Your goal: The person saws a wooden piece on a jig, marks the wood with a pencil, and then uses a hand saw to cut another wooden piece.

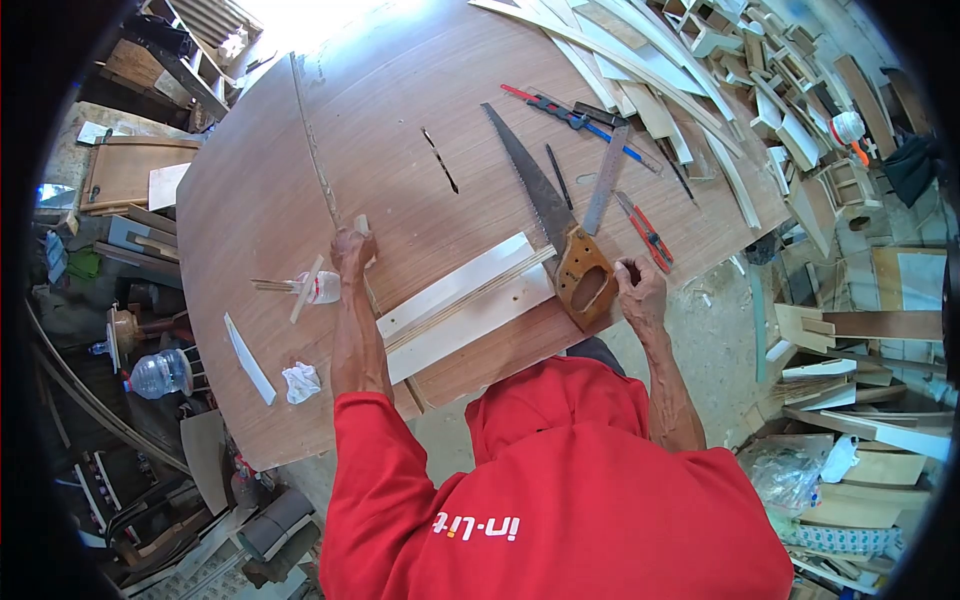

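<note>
My left hand point(353, 252) is closed over a small pale wooden piece point(362, 226), whose end shows above the fingers. Just left of that forearm lies a clear plastic container point(323, 288) with thin wooden sticks against it. Between my arms rest white-faced boards point(470, 310) with bare wood edges, small holes showing in them. My right hand point(641, 287) has its fingers curled together beside the wooden handle of a handsaw point(583, 280); whether it holds anything is hidden. The saw blade points away from me across the brown tabletop point(390, 120).
Right of the saw lie a red utility knife point(650, 240), a metal ruler point(606, 180) and a blue-and-red hacksaw point(575, 115). Long wood strips point(640, 60) are piled at the far right. A crumpled white tissue point(300, 382) and a white offcut point(249, 358) sit near the left edge.
</note>
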`<action>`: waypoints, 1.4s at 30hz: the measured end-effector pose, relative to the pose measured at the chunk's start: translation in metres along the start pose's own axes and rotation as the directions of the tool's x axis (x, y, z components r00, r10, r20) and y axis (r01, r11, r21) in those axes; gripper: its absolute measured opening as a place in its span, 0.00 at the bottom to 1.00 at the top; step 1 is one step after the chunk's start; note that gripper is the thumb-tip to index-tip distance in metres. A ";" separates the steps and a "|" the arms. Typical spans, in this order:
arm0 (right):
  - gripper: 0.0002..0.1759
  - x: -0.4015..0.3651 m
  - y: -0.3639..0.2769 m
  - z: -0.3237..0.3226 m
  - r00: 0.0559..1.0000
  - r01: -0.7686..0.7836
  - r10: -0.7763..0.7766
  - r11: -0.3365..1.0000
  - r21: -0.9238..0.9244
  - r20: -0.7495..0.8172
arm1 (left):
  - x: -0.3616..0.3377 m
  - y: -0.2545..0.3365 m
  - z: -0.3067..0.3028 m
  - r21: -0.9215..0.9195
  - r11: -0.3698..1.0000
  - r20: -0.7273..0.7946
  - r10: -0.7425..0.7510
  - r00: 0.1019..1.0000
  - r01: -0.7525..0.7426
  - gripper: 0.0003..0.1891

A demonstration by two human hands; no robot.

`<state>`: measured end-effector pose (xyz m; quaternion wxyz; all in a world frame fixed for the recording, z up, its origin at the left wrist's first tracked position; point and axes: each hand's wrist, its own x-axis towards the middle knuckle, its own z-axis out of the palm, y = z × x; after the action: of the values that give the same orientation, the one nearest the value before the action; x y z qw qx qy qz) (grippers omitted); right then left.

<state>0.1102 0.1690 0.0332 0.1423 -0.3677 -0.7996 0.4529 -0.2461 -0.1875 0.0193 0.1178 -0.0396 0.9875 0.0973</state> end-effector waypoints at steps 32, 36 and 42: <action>0.72 -0.002 -0.102 0.046 0.713 0.346 -0.531 0.834 0.429 0.457 | -0.192 0.134 -0.005 -0.786 0.471 0.617 0.562 0.551 0.400 0.16; 0.74 -0.002 -0.098 0.043 0.711 0.299 -0.483 0.866 0.401 0.511 | -0.197 0.135 -0.009 -0.780 0.498 0.621 0.545 0.563 0.379 0.16; 0.75 -0.007 -0.095 0.039 0.726 0.237 -0.461 0.864 0.444 0.510 | -0.203 0.134 -0.007 -0.787 0.488 0.614 0.569 0.546 0.377 0.22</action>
<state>0.0493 0.1094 0.0910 0.0280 -0.0137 -0.7646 0.6438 -0.0642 -0.0470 0.0997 0.5246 0.0239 0.6112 0.5922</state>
